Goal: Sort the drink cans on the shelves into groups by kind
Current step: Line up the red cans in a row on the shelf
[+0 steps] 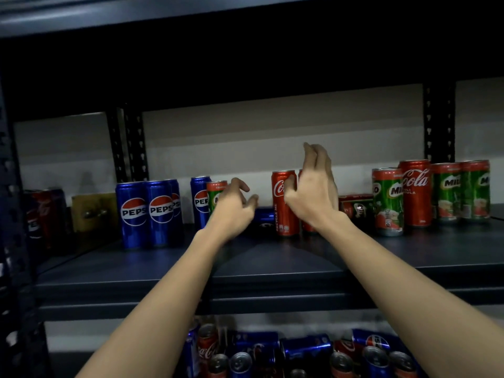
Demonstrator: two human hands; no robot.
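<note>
Right now I'm reaching both arms over the middle shelf (272, 257), and neither hand is holding anything. My left hand (234, 208) is hovering with fingers loosely curled and spread, just in front of a green Milo can (216, 190) and above a blue Pepsi can (263, 218) lying on its side. My right hand (313, 192) is lifting with fingers straight and raised, in front of an upright Coca-Cola can (283, 203). Three Pepsi cans (150, 212) are standing grouped at left; Milo cans (461, 190) are lining up at right. Mixed cans (300, 353) are crowding the lower shelf.
</note>
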